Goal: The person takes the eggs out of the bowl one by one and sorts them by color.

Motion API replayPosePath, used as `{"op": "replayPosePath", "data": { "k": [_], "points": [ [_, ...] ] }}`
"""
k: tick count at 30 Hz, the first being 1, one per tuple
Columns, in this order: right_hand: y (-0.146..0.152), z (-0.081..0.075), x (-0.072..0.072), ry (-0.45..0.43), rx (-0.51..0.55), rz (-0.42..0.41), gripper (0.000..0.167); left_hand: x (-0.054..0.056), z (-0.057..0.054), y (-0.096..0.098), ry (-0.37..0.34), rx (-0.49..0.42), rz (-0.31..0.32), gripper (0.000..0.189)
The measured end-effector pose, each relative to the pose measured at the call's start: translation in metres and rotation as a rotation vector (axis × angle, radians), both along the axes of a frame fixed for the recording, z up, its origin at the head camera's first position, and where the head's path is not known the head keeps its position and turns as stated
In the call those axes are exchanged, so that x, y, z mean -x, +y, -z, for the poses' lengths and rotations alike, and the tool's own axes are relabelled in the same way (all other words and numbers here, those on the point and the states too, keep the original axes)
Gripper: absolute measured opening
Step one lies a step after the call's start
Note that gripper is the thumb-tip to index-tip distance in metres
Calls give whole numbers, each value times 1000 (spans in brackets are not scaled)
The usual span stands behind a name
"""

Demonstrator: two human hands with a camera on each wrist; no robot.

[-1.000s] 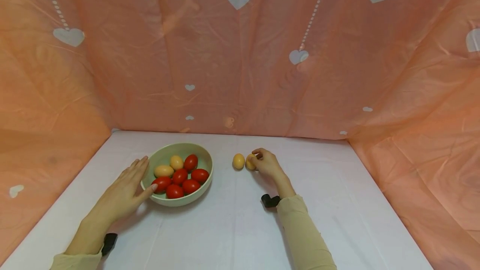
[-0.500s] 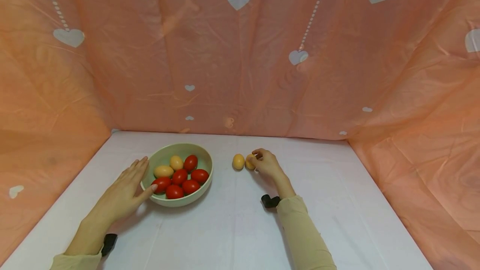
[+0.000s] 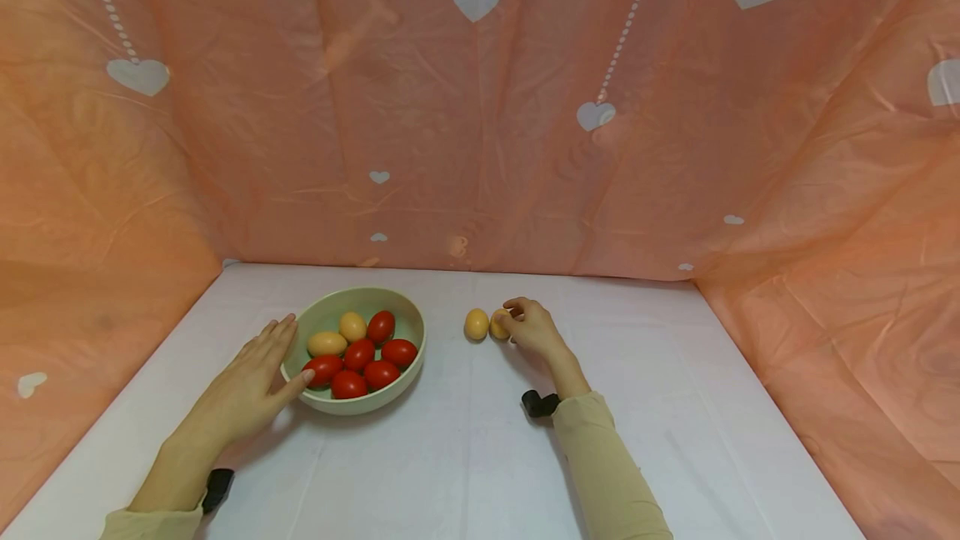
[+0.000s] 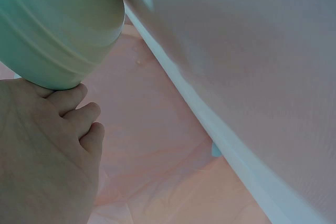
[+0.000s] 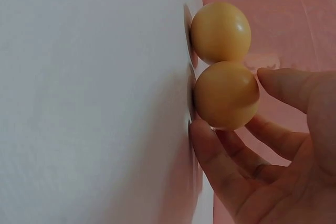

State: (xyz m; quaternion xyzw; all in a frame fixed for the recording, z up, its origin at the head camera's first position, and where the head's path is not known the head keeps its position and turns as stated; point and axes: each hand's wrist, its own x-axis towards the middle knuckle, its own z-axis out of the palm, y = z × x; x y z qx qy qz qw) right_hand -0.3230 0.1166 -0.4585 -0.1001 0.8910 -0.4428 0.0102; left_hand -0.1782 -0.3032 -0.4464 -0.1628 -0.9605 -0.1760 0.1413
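At the centre right in the head view, my right hand (image 3: pixel 536 330) holds its thumb and curled fingers about a smooth yellow egg-shaped piece (image 5: pixel 224 97), with a fingertip close to the white surface. A second yellow egg-shaped piece (image 3: pixel 476 324) stands against its left side. On the left is a pale green bowl (image 3: pixel 352 407), holding two yellow egg-shaped pieces (image 3: pixel 327 344) and several glossy red ones (image 3: pixel 349 384). My left hand (image 3: pixel 243 390) rests with straight fingers along the bowl's left side, its thumb at the near rim. In the left wrist view, the fingertips meet the bowl's outer wall.
A white cloth (image 3: pixel 420 473) covers the table. Peach-coloured sheets (image 3: pixel 480 148) with white hearts enclose it at the back and both sides. Each wrist wears a small black device (image 3: pixel 540 403).
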Motion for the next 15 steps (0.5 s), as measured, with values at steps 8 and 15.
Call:
{"op": "replayPosePath", "data": {
  "k": [8, 15],
  "points": [
    [2, 0, 1, 59, -23, -4, 40, -1, 0, 0, -8, -6, 0, 84],
    [-2, -8, -3, 93, -27, 33, 40, 0, 0, 0, -12, -6, -2, 84]
  ]
}}
